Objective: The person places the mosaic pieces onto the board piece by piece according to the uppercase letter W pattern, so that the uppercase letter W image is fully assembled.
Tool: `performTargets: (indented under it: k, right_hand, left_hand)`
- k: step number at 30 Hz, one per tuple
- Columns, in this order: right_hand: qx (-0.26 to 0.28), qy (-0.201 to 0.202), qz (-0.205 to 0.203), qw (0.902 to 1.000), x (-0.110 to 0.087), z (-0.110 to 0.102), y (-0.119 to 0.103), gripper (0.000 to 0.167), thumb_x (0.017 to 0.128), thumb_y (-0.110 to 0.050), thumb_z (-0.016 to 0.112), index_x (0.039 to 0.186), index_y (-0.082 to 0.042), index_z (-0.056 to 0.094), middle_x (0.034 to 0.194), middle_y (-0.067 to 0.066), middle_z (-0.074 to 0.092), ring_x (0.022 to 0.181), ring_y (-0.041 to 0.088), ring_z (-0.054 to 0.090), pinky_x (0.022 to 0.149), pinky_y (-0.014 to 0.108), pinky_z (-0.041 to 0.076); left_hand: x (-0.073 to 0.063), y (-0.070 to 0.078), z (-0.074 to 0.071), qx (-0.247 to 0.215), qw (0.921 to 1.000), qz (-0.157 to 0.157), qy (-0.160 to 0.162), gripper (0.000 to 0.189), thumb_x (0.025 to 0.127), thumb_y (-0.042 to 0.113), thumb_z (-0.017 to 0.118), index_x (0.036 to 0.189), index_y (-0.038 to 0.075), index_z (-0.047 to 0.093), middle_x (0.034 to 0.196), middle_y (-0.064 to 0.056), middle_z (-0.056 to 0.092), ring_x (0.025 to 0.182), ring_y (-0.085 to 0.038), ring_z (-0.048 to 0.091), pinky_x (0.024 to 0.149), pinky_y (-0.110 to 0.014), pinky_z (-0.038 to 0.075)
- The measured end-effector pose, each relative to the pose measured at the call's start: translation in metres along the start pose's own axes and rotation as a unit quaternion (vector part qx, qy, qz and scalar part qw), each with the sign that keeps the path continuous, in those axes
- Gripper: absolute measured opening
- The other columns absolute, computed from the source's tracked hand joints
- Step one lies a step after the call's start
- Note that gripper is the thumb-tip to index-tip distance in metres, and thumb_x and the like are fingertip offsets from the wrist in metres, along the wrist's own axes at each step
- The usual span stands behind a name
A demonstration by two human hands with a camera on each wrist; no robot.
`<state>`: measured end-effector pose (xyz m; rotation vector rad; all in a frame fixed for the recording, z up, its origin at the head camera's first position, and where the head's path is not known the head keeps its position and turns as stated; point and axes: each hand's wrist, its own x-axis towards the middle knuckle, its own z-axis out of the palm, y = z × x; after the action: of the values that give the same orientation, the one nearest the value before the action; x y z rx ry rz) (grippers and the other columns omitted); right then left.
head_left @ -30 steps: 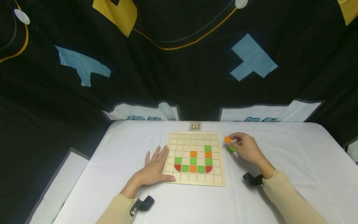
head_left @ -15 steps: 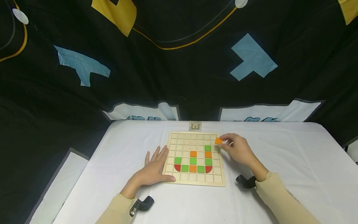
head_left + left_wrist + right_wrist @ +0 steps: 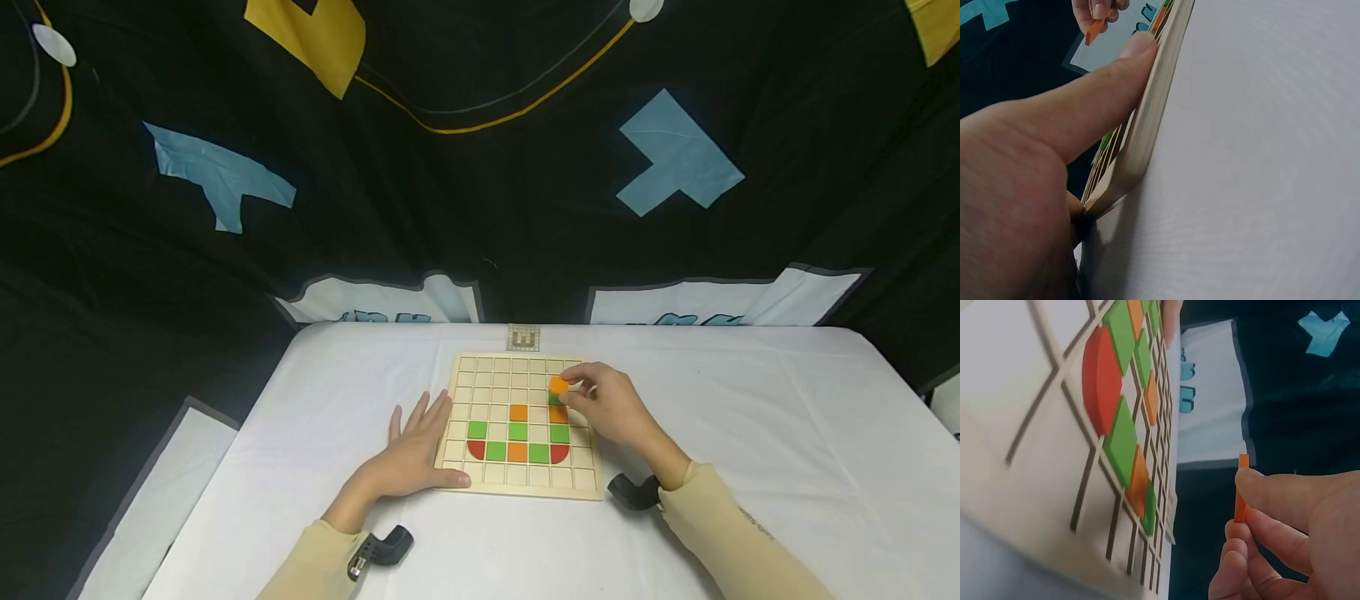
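Observation:
A wooden grid board (image 3: 517, 492) lies on the white table, bearing green square tiles (image 3: 518, 431), orange square tiles (image 3: 518, 412) and two red quarter-round tiles (image 3: 476, 450) in its cells. My left hand (image 3: 408, 458) rests at the board's left side, fingers spread and straight. Its thumb (image 3: 1110, 81) lies along the front rim. Over the right part of the board, my right hand (image 3: 611, 404) pinches an orange square tile (image 3: 1242, 487) between thumb and fingers. In the head view that tile partly covers the topmost green tile of the right column.
Behind the board lies a small printed card (image 3: 523, 337) with a coloured grid pattern. A black curtain (image 3: 480, 208) with blue and yellow shapes hangs past the table's far edge. Both wrists wear black camera mounts (image 3: 633, 492).
My right hand has moved left, carrying the orange tile from beside the board to over its right column. The green tile seen beneath that hand earlier is now out of sight. My left hand stays put.

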<state>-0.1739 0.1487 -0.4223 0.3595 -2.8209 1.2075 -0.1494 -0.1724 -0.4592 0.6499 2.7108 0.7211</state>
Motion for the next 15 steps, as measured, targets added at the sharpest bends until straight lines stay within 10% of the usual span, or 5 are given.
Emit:
performTargets:
  k: [15]
  right_hand:
    - [0.027,-0.018,-0.032,0.9990,0.003,0.020,-0.016,0.027,0.088,-0.008,0.076,0.114,-0.003,0.073,0.106,0.009,0.068,0.080,0.016,0.056,0.070,0.031,0.048]
  left_hand:
    - [0.000,0.000,0.000,0.007,1.0000,-0.002,-0.001,0.124,0.077,0.065,0.075,0.160,-0.002,0.011,0.168,-0.016,0.002,0.153,-0.038,-0.011,0.112,-0.067,-0.016]
